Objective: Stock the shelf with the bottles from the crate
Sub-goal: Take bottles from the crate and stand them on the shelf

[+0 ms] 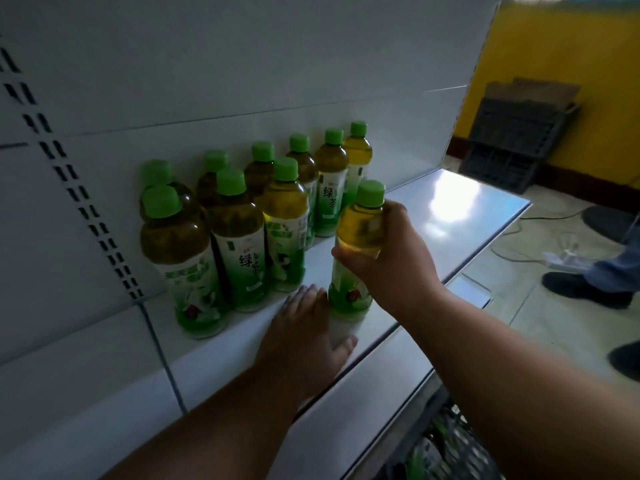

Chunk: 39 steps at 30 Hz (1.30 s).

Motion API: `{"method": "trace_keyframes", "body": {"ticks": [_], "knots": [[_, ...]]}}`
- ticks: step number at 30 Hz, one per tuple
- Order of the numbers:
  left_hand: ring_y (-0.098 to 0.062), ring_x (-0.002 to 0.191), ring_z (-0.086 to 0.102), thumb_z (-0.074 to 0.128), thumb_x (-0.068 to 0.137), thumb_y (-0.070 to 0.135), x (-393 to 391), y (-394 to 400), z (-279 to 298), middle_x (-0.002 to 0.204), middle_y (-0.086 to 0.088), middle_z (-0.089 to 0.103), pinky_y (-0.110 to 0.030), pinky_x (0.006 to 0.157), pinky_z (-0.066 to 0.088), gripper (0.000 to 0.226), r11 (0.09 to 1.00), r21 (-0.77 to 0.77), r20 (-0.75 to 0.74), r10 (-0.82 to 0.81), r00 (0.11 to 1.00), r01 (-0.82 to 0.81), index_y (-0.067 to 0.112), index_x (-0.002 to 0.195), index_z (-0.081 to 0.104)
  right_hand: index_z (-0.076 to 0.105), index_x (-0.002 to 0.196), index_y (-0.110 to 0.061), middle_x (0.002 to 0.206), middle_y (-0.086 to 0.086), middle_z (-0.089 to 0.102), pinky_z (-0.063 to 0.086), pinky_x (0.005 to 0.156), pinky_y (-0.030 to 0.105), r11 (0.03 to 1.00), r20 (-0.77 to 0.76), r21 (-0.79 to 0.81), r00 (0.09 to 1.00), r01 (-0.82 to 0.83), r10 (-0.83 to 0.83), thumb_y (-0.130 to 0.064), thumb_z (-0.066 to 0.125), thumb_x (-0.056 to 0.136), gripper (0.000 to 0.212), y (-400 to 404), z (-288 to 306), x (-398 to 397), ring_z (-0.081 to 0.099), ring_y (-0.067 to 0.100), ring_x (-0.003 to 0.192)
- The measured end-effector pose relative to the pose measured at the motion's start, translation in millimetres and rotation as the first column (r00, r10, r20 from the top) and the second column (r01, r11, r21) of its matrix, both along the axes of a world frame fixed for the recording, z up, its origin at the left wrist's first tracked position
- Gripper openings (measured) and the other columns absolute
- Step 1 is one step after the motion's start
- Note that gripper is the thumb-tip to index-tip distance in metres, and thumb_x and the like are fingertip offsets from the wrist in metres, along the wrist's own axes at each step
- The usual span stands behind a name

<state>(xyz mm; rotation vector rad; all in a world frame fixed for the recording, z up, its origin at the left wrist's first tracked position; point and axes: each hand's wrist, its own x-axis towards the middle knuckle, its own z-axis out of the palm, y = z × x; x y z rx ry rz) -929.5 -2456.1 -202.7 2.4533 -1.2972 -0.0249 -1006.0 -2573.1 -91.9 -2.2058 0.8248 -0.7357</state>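
A green tea bottle (356,251) is gripped by the right hand (391,258) around its upper body, just under the green cap, and it is held upright with its base on or just above the white shelf (450,216); which of the two cannot be told. The grip is placed high, probably so that the base can be steered into line without the fingers knocking the neighbours. The left hand (304,337) lies flat on the shelf with straight fingers, holding nothing, just beside the base of the held bottle; it seems to be used as a guide or a support. Beyond and to the left of both hands, the stocked bottles (242,216) stand in two rows against the back panel, labels forward. The held bottle is set as the next one in the front row, so this step looks almost completed. The crate (446,448) is seen partly below the right forearm, with green shapes inside.
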Motion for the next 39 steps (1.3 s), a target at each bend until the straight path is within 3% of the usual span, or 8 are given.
{"method": "trace_keyframes", "body": {"ticks": [4,8,10,14,22,26,33,39], "knots": [[-0.025,0.153,0.01,0.032,0.087,0.069,2,-1,-4,0.167,-0.011,0.009,-0.037,0.124,0.007,0.093,0.996,0.087,0.072,-0.013,0.997,0.007,0.011,0.157,0.012,0.031,0.14,-0.026,0.106,-0.006,0.052,0.047,0.077,0.034,0.999,-0.012,0.032,0.999,0.033,-0.032,-0.039,0.083,0.077,0.083,2,-7,3,0.053,0.019,0.094],[-0.023,0.153,-0.01,0.022,0.09,0.073,8,1,-3,0.167,-0.011,-0.011,-0.04,0.124,-0.001,0.095,0.977,0.21,0.025,-0.046,0.999,0.04,0.011,0.158,-0.004,0.04,0.113,-0.027,0.098,-0.006,0.056,0.05,0.076,0.037,0.985,-0.092,0.152,0.994,0.08,-0.067,-0.038,0.077,0.082,0.05,10,-33,-2,0.057,0.021,0.092],[-0.022,0.152,-0.018,0.02,0.091,0.074,8,2,-2,0.165,-0.009,-0.018,-0.041,0.124,-0.003,0.096,0.962,0.268,0.018,-0.054,0.998,0.047,0.012,0.158,-0.01,0.045,0.111,-0.026,0.103,-0.004,0.057,0.053,0.082,0.043,0.989,-0.109,0.126,0.992,0.077,-0.063,-0.034,0.074,0.085,0.041,12,-48,-6,0.059,0.023,0.096],[-0.021,0.151,-0.022,0.017,0.092,0.074,6,2,-4,0.164,-0.01,-0.023,-0.039,0.123,-0.009,0.096,0.955,0.291,0.017,-0.061,0.998,0.053,0.011,0.157,-0.014,0.053,0.122,-0.017,0.112,0.003,0.056,0.053,0.085,0.042,0.997,-0.13,0.037,0.99,0.061,-0.056,-0.031,0.077,0.083,0.048,-2,-51,10,0.057,0.024,0.099],[-0.023,0.151,-0.019,0.018,0.093,0.071,6,0,-3,0.163,-0.014,-0.022,-0.04,0.123,-0.008,0.096,0.933,0.354,0.013,-0.077,0.997,0.067,0.005,0.155,-0.018,0.052,0.129,-0.014,0.124,0.005,0.057,0.045,0.086,0.033,0.999,-0.098,0.025,0.995,0.028,-0.025,-0.03,0.076,0.084,0.054,-16,-56,60,0.055,0.026,0.111],[-0.023,0.151,-0.02,0.009,0.082,0.071,6,0,-2,0.163,-0.013,-0.022,-0.038,0.123,-0.009,0.101,0.933,0.353,0.002,-0.069,0.998,0.064,0.007,0.155,-0.017,0.05,0.131,-0.014,0.126,0.005,0.055,0.042,0.085,0.03,0.999,-0.099,0.034,0.995,0.024,-0.02,-0.031,0.075,0.085,0.055,-21,-55,71,0.054,0.025,0.113],[-0.022,0.151,-0.02,-0.008,0.064,0.073,5,0,-4,0.163,-0.012,-0.022,-0.04,0.124,-0.005,0.113,0.949,0.311,0.002,-0.062,0.998,0.058,0.008,0.156,-0.015,0.048,0.126,-0.014,0.124,0.007,0.058,0.051,0.087,0.038,0.997,-0.087,0.067,0.996,0.035,-0.029,-0.024,0.074,0.084,0.05,-27,-53,95,0.059,0.028,0.111],[-0.022,0.151,-0.018,0.018,0.092,0.072,4,-1,1,0.164,-0.011,-0.022,-0.035,0.121,-0.012,0.095,0.929,0.366,-0.009,-0.05,0.999,0.05,0.009,0.156,-0.015,0.032,0.147,-0.017,0.14,0.008,0.053,0.049,0.099,0.041,0.998,-0.121,0.065,0.992,-0.02,0.028,-0.032,0.072,0.087,0.074,-19,-57,71,0.054,0.027,0.125]]}}
